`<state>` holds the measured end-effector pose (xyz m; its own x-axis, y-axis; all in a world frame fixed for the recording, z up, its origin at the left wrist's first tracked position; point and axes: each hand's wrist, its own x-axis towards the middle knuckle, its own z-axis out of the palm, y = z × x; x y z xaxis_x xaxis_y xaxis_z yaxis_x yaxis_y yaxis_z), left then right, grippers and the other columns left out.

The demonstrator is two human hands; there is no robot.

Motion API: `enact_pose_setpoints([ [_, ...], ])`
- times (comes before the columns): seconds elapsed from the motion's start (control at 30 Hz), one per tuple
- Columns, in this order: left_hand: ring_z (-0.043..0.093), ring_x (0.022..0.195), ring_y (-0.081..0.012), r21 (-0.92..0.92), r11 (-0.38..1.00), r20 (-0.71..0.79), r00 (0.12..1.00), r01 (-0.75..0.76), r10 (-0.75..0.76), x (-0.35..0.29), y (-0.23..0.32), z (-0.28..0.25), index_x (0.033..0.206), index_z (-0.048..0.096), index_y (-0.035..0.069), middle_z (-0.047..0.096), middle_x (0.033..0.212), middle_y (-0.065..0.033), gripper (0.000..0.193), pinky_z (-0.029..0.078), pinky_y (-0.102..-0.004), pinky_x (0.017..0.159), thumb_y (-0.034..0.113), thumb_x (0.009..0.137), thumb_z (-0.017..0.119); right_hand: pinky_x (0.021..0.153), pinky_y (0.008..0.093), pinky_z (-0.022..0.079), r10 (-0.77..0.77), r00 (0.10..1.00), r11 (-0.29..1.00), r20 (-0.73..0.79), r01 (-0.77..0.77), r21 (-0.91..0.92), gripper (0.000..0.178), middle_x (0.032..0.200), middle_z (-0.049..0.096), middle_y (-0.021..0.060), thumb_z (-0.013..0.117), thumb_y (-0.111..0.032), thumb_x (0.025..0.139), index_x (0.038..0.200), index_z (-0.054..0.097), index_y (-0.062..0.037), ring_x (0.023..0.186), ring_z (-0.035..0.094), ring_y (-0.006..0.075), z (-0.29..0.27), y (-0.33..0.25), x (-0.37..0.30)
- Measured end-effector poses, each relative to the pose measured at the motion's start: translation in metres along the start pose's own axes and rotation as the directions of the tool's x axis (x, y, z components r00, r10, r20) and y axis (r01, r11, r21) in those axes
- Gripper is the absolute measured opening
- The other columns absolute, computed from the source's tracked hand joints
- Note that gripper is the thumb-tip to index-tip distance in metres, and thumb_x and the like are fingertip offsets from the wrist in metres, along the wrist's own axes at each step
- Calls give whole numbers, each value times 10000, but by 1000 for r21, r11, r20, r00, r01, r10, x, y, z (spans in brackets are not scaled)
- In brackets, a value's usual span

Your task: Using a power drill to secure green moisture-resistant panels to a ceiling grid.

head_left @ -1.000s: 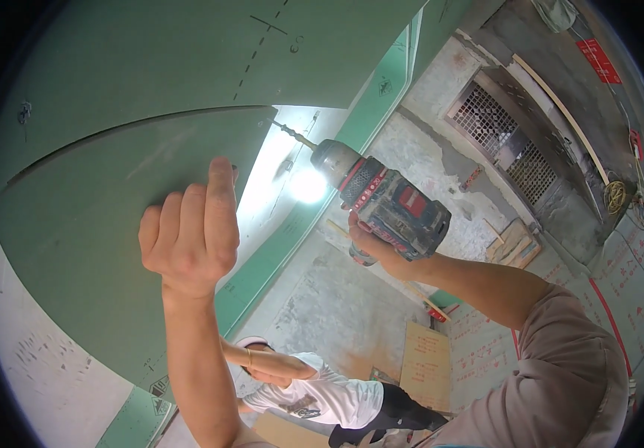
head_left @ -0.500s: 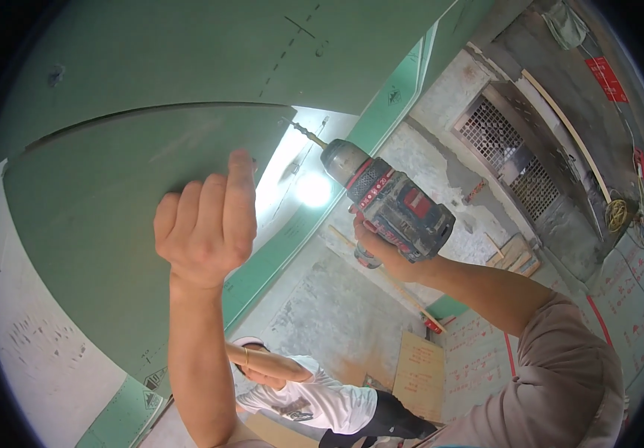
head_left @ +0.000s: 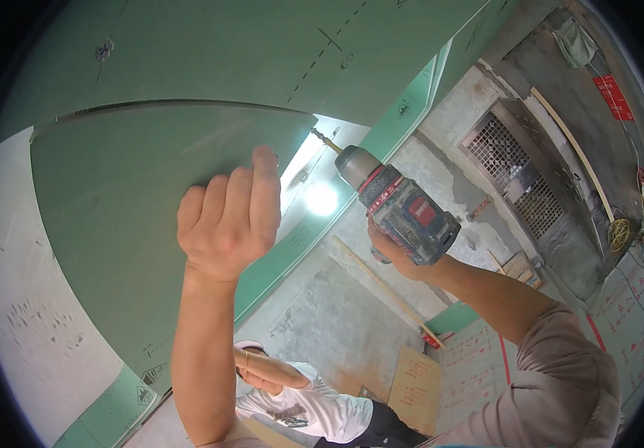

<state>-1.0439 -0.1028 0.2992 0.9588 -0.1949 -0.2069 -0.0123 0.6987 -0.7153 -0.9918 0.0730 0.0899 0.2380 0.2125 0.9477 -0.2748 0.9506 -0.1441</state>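
My right hand grips a cordless drill, dark with red trim, pointing up and left. Its long thin bit reaches the right corner of a lower green plasterboard panel; I cannot tell whether it touches. My left hand is closed against or close under that panel, knuckles bent and back toward me. Beside its forefinger tip shows a tiny dark end of something too small to name. Above, a larger green board meets the panel along a dark curved gap.
A person in a white top stands below, one arm raised. A bright lamp shines beyond the panel. At the right are a metal lattice door, a long wooden strip, a yellow cable coil and printed floor sheeting.
The panel, both hands and the drill have shifted rightward in the view. The drill body has turned slightly; its bit is still by the panel's corner. The left hand remains closed.
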Motion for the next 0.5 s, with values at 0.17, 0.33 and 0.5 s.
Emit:
enact_pose_setpoints([
  [0.17,327,439,-80,2,1000,-7,1000,2,-2,0,2,2,776,640,98,376,538,55,18,203,-253,462,88,787,649,693,391,500,-441,896,662,41,356,-660,215,934,628,96,672,-167,793,998,631,-113,837,607,294,-4,7,5],
  [0.33,322,437,-82,-13,1000,-18,1000,7,-8,-1,-1,0,770,639,98,370,535,54,27,204,-253,462,75,783,641,630,353,460,-241,968,943,-72,215,-254,100,822,579,62,612,-167,853,913,588,-92,728,550,207,-2,-17,10],
  [0.5,322,436,-82,-48,999,3,1000,5,-5,-2,1,0,764,636,87,363,527,48,37,199,-253,457,53,775,628,705,403,502,-128,991,964,-29,118,-238,234,959,627,107,676,-187,802,1016,622,-110,851,611,302,-10,-4,14],
])
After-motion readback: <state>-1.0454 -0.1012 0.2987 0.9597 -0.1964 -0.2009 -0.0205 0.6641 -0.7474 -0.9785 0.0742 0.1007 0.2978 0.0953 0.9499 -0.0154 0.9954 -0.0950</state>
